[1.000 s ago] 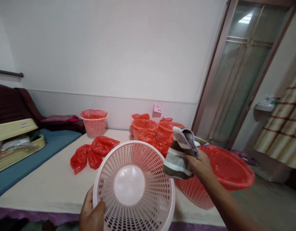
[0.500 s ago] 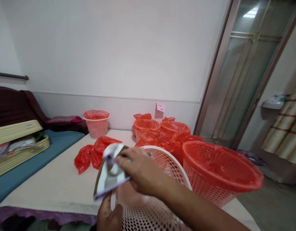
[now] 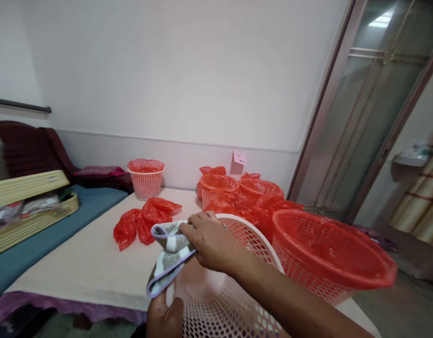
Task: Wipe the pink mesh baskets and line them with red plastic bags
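Note:
A pale plastic basket [image 3: 234, 300] with a perforated wall leans on its side in front of me, its mouth turned up and its inside in view. My left hand [image 3: 165, 314] is closed around the near left part of its rim. A grey and white cloth [image 3: 172, 253] with purple edging lies folded over that rim. My right hand [image 3: 211, 239] presses the cloth against the basket, fingers closed on it. The fingertips under the cloth are hidden.
Crumpled red plastic bags [image 3: 146, 220] lie on the cream-covered table [image 3: 79, 263]. A red-lined basket [image 3: 146, 180] stands at the back left. More lined baskets [image 3: 220, 185] are at the back, and a big red-lined one [image 3: 329, 249] stands right. A cream case [image 3: 33, 211] lies left.
My right hand has shifted slightly along the rim, and the cloth has folded so more of its underside and edging show. The left hand keeps its hold. The view has turned slightly left.

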`<move>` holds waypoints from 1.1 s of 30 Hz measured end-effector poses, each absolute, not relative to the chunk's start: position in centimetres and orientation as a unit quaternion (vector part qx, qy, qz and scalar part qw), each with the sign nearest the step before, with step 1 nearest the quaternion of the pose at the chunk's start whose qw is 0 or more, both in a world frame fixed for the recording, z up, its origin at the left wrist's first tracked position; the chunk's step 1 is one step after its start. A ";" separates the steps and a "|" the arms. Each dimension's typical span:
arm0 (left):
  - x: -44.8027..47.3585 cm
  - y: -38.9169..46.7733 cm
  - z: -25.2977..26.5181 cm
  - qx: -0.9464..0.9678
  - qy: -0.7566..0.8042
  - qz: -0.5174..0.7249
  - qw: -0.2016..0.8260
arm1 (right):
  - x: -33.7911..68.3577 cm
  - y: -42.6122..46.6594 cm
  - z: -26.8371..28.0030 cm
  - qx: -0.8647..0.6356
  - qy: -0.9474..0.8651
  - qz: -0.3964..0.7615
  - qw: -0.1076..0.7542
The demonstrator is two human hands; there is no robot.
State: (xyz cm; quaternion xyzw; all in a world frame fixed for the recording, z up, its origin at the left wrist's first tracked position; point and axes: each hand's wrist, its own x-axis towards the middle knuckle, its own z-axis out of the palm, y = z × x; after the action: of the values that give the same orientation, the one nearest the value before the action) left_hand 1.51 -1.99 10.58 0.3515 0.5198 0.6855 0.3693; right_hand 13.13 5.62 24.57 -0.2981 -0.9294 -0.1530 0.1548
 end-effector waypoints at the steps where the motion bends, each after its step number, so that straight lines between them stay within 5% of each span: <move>1: 1.5 -2.1 10.8 0.341 0.515 0.686 0.385 | 13.4 5.9 24.7 -0.313 -0.924 -0.151 0.159; 8: 1.1 -2.7 12.1 0.220 0.437 0.687 0.537 | 16.5 8.6 24.9 -0.441 -0.866 -0.100 0.214; 19: -0.4 -2.2 11.4 0.166 0.450 0.720 0.502 | 24.4 8.0 22.0 -0.641 -0.701 0.111 0.292; 33: -0.6 -2.2 11.7 0.145 0.475 0.720 0.485 | 27.1 1.0 16.7 -0.612 -0.543 0.374 0.437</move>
State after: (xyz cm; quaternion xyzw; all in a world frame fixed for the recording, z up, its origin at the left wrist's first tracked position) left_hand -0.65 -2.24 11.71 0.1453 0.4748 0.7197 0.4852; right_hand 27.13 1.01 16.66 -0.6119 -0.5430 0.3741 0.4368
